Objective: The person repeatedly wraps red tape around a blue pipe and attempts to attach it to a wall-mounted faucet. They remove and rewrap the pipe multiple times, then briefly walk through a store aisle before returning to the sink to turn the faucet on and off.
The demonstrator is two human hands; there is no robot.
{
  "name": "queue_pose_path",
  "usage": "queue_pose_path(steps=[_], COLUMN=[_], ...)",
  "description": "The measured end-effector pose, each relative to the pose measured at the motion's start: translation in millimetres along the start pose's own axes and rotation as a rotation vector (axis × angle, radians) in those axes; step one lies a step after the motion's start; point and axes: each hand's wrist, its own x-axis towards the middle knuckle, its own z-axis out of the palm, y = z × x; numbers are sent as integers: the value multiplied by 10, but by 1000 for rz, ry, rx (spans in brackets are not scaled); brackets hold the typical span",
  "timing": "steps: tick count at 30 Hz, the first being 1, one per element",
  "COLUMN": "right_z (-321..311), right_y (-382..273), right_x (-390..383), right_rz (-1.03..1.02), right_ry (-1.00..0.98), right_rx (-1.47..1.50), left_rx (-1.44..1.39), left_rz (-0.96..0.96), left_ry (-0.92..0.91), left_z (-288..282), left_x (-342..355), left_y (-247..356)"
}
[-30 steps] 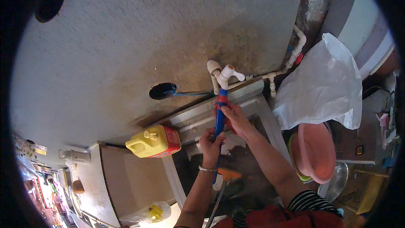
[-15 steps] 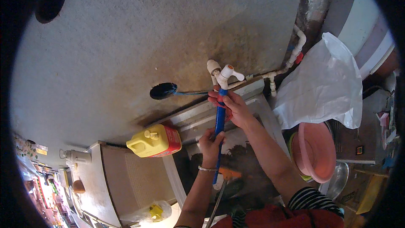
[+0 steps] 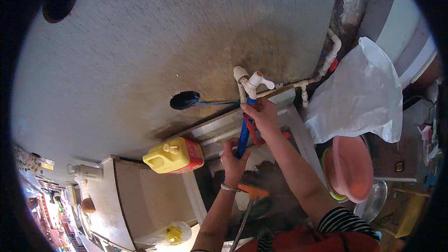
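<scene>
I look down at a sink [image 3: 298, 116] set against a stained, rough grey wall [image 3: 186, 42]. A white tap [image 3: 254, 81] sticks out from the wall above the sink, fed by a white pipe [image 3: 322, 70] that runs off to the right. A blue hose [image 3: 242, 137] hangs straight down from the tap's spout. My right hand [image 3: 265, 117] is clenched around the top of the hose, just under the tap. My left hand [image 3: 233, 158], with a bangle at the wrist, grips the same hose lower down, inside the sink. An orange-headed brush [image 3: 252, 191] lies just below my left hand. To the left, a yellow jug [image 3: 170, 156] lies on its side on the tabletop [image 3: 149, 196]. To the right sit a white plastic bag [image 3: 359, 98] and, below it, a pink basin [image 3: 350, 168].
</scene>
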Motion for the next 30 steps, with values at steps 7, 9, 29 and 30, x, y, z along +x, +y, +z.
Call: queue_pose_path(steps=[7, 9, 29, 30], right_z=[-337, -403, -205, -231], right_y=[28, 45, -99, -115], right_x=[108, 144, 68, 69], right_rz=[48, 125, 41, 10], right_ry=[-454, -540, -265, -330], right_rx=[412, 538, 133, 135], left_rx=[-394, -559, -316, -451], left_rz=[-261, -329, -206, -286], left_ry=[-127, -191, -153, -184], left_z=[-25, -59, 33, 29], left_x=[54, 82, 32, 40], left_y=[-140, -137, -120, -118])
